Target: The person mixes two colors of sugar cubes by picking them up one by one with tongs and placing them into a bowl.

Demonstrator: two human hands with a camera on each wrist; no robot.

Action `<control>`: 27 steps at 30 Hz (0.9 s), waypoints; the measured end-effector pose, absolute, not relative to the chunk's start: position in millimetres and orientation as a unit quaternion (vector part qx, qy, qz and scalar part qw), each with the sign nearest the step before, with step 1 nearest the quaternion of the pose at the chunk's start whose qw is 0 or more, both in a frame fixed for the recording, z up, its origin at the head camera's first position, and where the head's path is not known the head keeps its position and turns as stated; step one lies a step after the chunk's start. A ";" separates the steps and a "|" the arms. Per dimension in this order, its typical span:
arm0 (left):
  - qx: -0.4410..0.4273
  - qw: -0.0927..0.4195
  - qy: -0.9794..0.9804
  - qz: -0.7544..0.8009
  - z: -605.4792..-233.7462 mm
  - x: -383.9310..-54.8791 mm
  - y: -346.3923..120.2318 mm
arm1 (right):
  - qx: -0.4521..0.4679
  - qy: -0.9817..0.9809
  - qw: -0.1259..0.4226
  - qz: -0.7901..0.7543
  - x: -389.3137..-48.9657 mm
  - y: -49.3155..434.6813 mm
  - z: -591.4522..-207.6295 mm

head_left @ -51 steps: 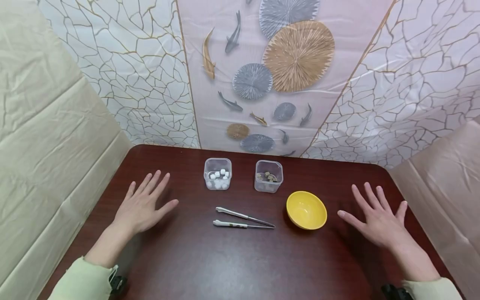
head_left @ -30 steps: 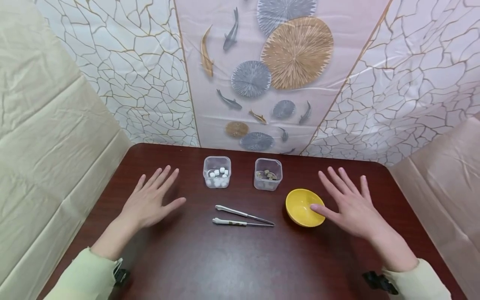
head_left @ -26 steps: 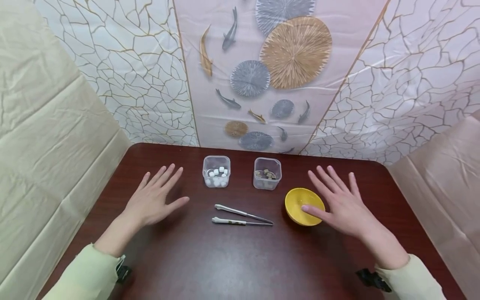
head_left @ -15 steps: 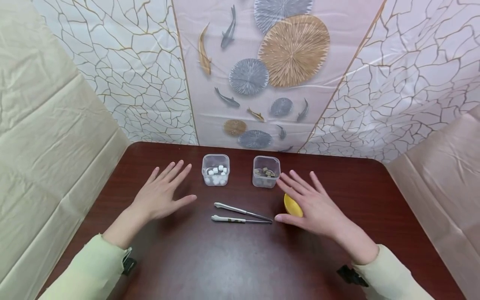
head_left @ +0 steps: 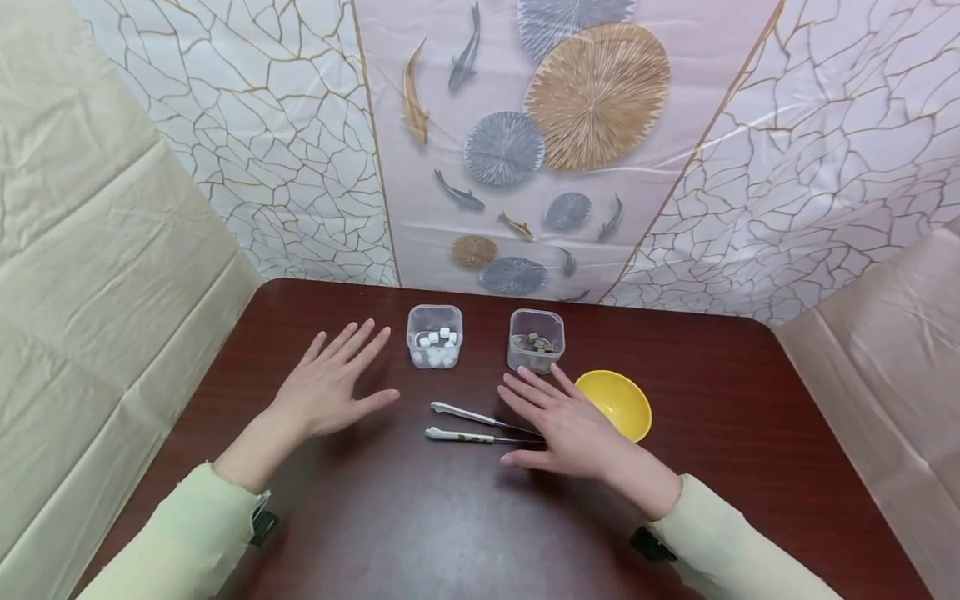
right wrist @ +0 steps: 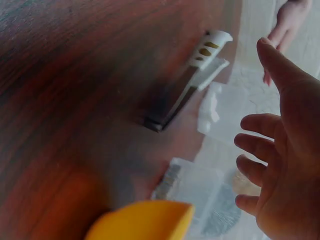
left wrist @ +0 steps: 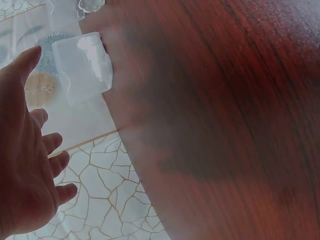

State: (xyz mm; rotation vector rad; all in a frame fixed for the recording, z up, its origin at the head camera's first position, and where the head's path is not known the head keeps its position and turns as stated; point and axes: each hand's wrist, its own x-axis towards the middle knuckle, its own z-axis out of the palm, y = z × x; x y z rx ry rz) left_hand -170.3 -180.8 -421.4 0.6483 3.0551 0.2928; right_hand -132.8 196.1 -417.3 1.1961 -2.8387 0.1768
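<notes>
My right hand (head_left: 573, 429) hovers palm down with fingers spread, overlapping the metal ends of white-handled tongs (head_left: 461, 437) and the left side of a yellow bowl (head_left: 622, 404). In the right wrist view, this hand (right wrist: 295, 150) holds nothing, and the tongs (right wrist: 204, 55) lie apart from it. My left hand (head_left: 322, 392) is spread over the table's left part. A clear plastic box (head_left: 435, 317) with several white cubes (head_left: 434, 337) stands nearest it; the left wrist view shows nothing in the hand (left wrist: 22, 170). Another clear box (head_left: 536, 322) holds brown cubes (head_left: 533, 337), just beyond my right fingertips.
The dark red-brown table (head_left: 465, 533) has a patterned cloth (head_left: 502, 150) behind it. Beige cloth walls (head_left: 97, 333) rise on both sides. Both sleeves are pale green, with a black strap (head_left: 651, 546) at the right cuff.
My right hand has moved left from beside the bowl, across it, to the tongs' metal ends. My left hand has drifted right and slightly forward. The tongs, boxes and bowl keep their places.
</notes>
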 end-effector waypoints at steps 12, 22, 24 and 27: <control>0.212 0.003 0.973 0.089 -425.9 -166.6 -181.9 | 0.410 -0.911 -0.005 0.045 -149.4 178.5 -443.9; 0.216 0.001 0.972 0.091 -430.1 -164.3 -181.1 | 0.429 -0.903 0.018 0.018 -157.9 164.0 -452.5; 0.217 0.000 0.972 0.091 -430.9 -163.5 -181.0 | 0.433 -0.901 0.023 0.012 -159.3 162.2 -454.3; 0.217 0.002 0.972 0.090 -432.3 -162.6 -181.1 | 0.439 -0.898 0.029 0.005 -160.7 160.6 -456.4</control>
